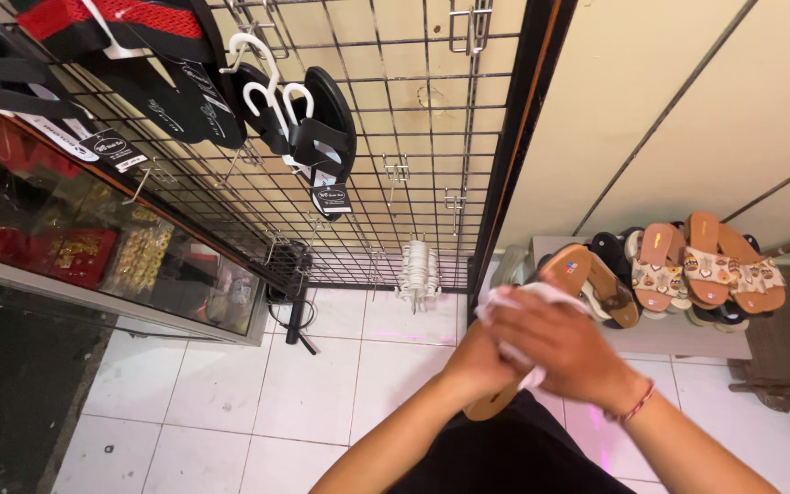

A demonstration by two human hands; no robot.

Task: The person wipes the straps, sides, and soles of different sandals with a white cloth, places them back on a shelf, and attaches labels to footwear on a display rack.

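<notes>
Fingers (541, 316) of the right hand (564, 352) lie pressed together and flat over a crumpled white cloth (541, 295), holding it against the upper face of a tan flat sandal with a brown strap (571, 271). A red and white cord bracelet (637, 402) sits on the right wrist. Left hand (479, 366) is closed around the lower part of the same sandal from beneath; its fingers are hidden behind the right hand and the sole, so their exact spread cannot be told. Sandal is held tilted in the air in front of the person's body, heel end (486, 404) down near the left wrist, toe end up and to the right, above the white tiled floor (230, 393). Just beyond it, a low grey shelf (660, 337) carries a row of brown sandals with patterned straps (710, 267) standing on edge. To the left, a black wire grid rack (413, 137) bears black sandals on white plastic hangers (308, 123) with tags, and a bundle of spare white hangers (418, 267) hangs low on the grid. At far left stands a glass display case (93, 247) with gold-coloured items inside.
</notes>
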